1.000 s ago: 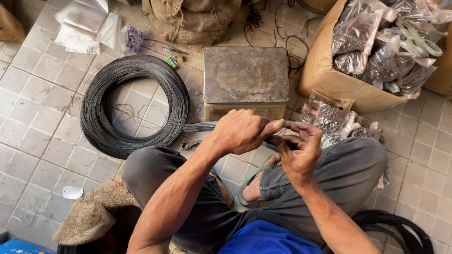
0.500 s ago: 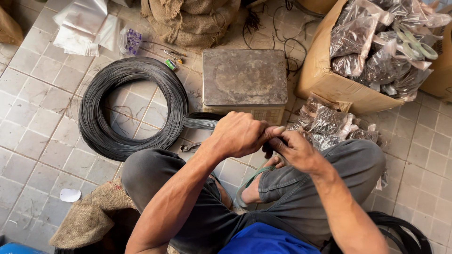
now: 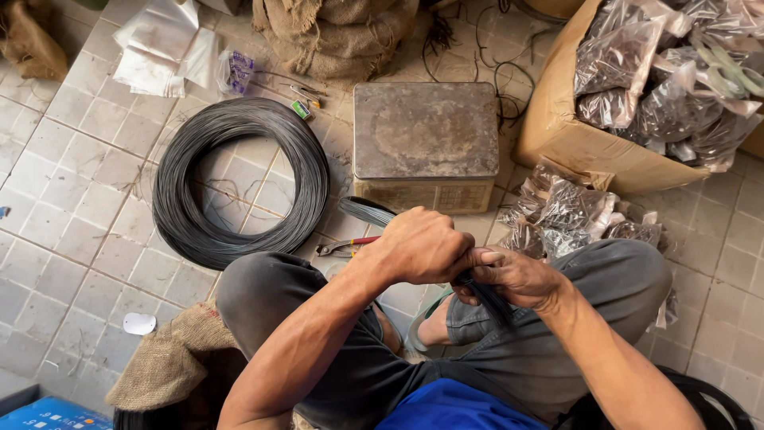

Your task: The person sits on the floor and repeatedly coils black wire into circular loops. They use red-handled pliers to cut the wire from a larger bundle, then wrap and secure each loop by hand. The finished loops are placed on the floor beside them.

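- Bundle of cut black wire lengths: it lies across our lap, one end sticking out to the left over the tiled floor, the other running down past our right knee; the middle is hidden inside our fists.
- Our left hand is clenched tight round the bundle from above, knuckles up.
- Our right hand is pressed closed on the same bundle just beside the left, the two hands touching.
- Done, as we judge it: filled clear packets of dark wire pieces lie heaped by our right knee, and more fill the cardboard box.
- Left, as we judge it: the big coil of black wire on the floor looks thick, so plenty remains uncut.
- Red-handled pliers lie untouched on the tiles just beside our left knee, in front of the worn metal tin.
- Whether the bundle is tied yet we cannot tell; the hands cover that part.
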